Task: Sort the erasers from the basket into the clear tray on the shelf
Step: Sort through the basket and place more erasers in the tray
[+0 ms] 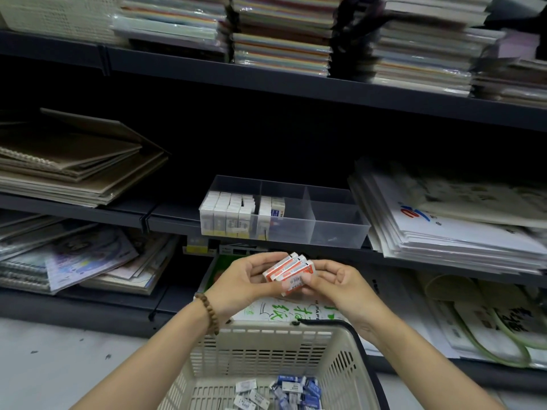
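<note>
Above a cream basket [266, 344], the left hand [245, 284] and right hand [334, 284] together grip a small bundle of orange-and-white erasers [288, 270]. More erasers, white and blue [278, 392], lie loose in the basket. On the shelf [165, 214] just beyond, the clear tray [337, 229] holds upright erasers in its left compartments.

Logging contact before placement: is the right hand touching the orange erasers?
Touching. The head view shows the right hand pinching the lower end of the orange erasers, while the left hand cups them from the other side.
</note>
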Action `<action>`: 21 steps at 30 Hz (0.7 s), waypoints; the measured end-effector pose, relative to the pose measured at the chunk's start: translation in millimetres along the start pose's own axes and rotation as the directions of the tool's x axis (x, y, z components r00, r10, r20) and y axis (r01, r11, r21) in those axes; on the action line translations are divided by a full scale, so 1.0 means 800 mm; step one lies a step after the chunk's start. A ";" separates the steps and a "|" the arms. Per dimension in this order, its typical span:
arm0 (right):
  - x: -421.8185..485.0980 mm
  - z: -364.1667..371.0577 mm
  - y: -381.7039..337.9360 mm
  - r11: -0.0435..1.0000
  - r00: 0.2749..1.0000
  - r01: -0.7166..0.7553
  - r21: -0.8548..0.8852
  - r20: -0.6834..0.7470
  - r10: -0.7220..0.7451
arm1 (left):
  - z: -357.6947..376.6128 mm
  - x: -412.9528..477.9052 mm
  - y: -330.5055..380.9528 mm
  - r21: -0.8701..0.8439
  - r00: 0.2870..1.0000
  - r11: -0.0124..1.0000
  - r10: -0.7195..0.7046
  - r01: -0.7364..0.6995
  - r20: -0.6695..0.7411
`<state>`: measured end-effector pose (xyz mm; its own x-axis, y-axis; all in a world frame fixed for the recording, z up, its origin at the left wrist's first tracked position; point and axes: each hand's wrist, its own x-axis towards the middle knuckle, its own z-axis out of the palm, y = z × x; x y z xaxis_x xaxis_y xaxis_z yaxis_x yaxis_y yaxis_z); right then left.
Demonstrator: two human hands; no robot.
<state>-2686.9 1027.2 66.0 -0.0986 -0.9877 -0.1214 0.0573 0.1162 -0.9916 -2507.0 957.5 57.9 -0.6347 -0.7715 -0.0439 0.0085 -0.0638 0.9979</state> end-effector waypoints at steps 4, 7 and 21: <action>0.003 0.004 -0.011 0.998 0.999 0.047 0.037 0.021 -0.048 | -0.005 0.006 0.006 0.013 0.998 0.998 0.055 -0.055 -0.009; 0.011 0.005 -0.031 0.998 0.995 0.038 0.042 0.088 -0.042 | -0.012 0.011 0.018 0.003 0.993 0.994 0.113 -0.113 -0.017; 0.139 -0.024 -0.147 0.764 0.993 0.116 -0.635 0.062 -0.099 | -0.098 0.044 0.041 0.823 0.886 0.564 0.416 -0.075 -0.204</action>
<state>-2723.9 905.4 168.5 -0.0425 -0.9989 -0.0193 -0.5981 0.0409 -0.8004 -2468.6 878.8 85.6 -0.4014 -0.8394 0.3664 -0.5831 0.5427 0.6045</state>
